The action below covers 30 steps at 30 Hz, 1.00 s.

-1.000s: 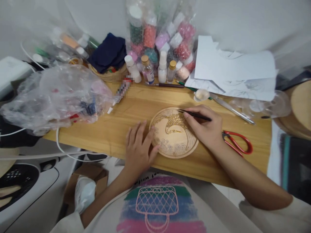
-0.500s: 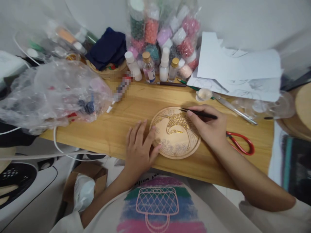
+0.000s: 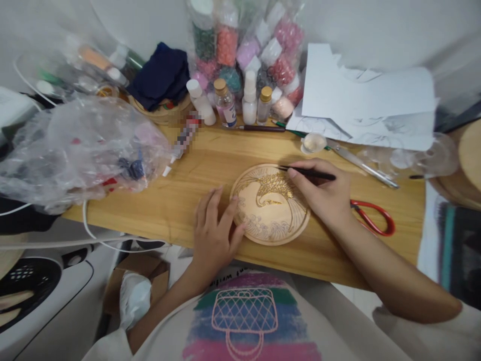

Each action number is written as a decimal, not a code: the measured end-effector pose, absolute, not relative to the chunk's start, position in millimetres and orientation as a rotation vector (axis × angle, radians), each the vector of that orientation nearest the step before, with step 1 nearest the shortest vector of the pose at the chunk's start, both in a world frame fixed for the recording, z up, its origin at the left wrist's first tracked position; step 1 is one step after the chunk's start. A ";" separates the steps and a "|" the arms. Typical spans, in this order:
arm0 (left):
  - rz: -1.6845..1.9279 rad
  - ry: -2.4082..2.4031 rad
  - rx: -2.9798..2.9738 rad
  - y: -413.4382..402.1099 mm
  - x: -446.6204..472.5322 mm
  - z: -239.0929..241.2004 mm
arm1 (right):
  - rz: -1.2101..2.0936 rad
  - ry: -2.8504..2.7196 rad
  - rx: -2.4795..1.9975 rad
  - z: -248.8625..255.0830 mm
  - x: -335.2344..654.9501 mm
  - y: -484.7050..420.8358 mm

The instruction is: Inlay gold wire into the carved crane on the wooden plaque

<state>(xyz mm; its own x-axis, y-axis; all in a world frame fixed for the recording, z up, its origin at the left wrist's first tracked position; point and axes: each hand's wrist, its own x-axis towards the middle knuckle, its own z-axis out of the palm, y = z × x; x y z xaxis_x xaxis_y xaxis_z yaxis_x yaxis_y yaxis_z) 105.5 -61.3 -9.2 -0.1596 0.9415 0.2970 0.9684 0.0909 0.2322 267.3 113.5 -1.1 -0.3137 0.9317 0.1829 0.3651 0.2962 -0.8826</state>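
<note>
Disc: round pale wooden disc carved with a crane and waves (image 3: 268, 205) is lying flat on the long wooden board (image 3: 180, 200), close to its near edge; I am taking it as my landmark.
Left hand: the left hand (image 3: 212, 235) is pressing against the disc's left rim, fingers spread and released, grasping nothing.
Right hand: the right hand (image 3: 323, 195) is resting on the disc's right side, fingers pinching a thin dark brush (image 3: 308, 173) whose tip is meeting the disc's upper part.
Handling: I am judging the disc light, stiff and apt to slide on the smooth board; the bare rim looks the safest hold, since the gilded lines may be wet.
Containers: behind the disc, a clear plastic bag (image 3: 244, 45) is holding jars of coloured beads, with small capped bottles (image 3: 224, 103) standing before it; just beyond the disc's upper right, a small round dish (image 3: 312, 143) is holding something pale that I am not making out.
Left of disc: a crumpled clear plastic bag (image 3: 82, 145) is holding mixed small items.
Right of disc: red-handled scissors (image 3: 376, 223) are lying beside the right wrist.
</note>
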 end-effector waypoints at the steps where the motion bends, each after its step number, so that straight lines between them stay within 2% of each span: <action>1: -0.566 -2.259 -1.985 -60.6 106.1 -8.9 | 0.982 -1.830 -1.164 -1.3 267.2 113.5; 8: -0.558 -2.271 -1.996 -60.0 105.2 -9.1 | 0.985 -1.815 -1.149 -3.1 267.4 114.1; 18: -1.041 -2.331 -1.788 -64.0 88.4 -5.3 | 1.011 -1.778 -1.129 -4.1 265.7 114.2; 24: -0.792 -2.331 -1.600 -45.5 30.6 3.2 | 1.055 -1.767 -1.094 -4.9 265.7 115.2; 30: -0.394 -2.544 -1.697 -18.2 3.6 18.1 | 1.084 -1.706 -1.092 -5.3 265.2 119.7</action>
